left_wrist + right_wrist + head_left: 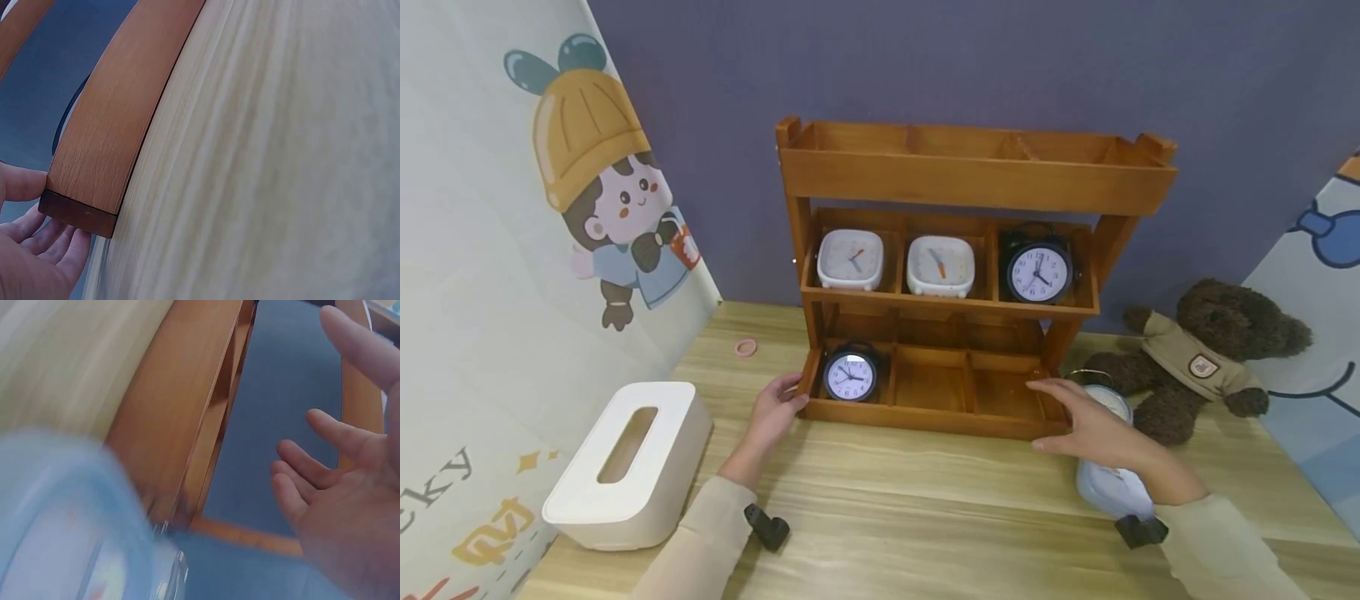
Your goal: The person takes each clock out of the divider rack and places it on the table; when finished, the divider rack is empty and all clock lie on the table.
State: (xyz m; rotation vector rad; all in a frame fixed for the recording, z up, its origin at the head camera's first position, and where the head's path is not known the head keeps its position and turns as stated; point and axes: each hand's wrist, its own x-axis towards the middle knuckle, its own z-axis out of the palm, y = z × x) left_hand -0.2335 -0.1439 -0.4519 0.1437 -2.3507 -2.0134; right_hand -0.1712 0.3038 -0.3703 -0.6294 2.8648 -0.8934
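Observation:
A three-tier brown wooden shelf [925, 425] stands against the dark wall. My left hand [772, 410] grips the left end of its bottom tier; in the left wrist view the thumb and fingers [47, 240] lie about the corner. At the other end, my right hand [1093, 425] hovers with fingers spread, and the right wrist view shows nothing in the palm [350, 506]. A black round alarm clock [850, 377] sits in the bottom-left compartment. The middle tier holds a white clock [850, 259], a second white clock [941, 266] and another black alarm clock [1039, 273].
A white tissue box [617, 467] stands at the left, with a small pink ring [745, 347] behind it. Partly behind my right hand is a clear bluish container [1112, 492]. A brown teddy bear [1202, 358] sits at the right by the wall.

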